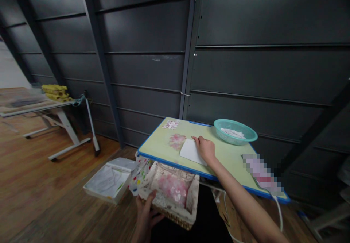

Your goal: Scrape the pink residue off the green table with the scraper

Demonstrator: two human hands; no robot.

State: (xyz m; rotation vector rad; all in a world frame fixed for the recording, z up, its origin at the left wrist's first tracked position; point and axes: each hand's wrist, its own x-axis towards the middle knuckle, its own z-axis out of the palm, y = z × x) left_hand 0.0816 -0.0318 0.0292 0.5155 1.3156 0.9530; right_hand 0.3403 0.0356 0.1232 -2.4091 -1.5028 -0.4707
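My left hand [147, 210] grips the near left edge of a worn off-white box [195, 199], thumb over the rim and fingers beneath. The box is tilted just below the table's front edge. Inside lies a pink-and-white heap [173, 188], its material too blurred to name. My right hand [205, 149] holds a white card [193, 151] by its right side, flat or nearly flat on the pale yellow tabletop [155, 141]. Left of the card is a pink smudge of fine bits [177, 141]. Small pale pieces [171, 124] are piled at the far left corner.
A turquoise basin [250, 136] with white pieces stands at the table's back right. A pixelated flat object [262, 173] with a white cable lies at the right. On the floor is a white lidded box [109, 181]. Another table [35, 104] stands left; dark panels rise behind.
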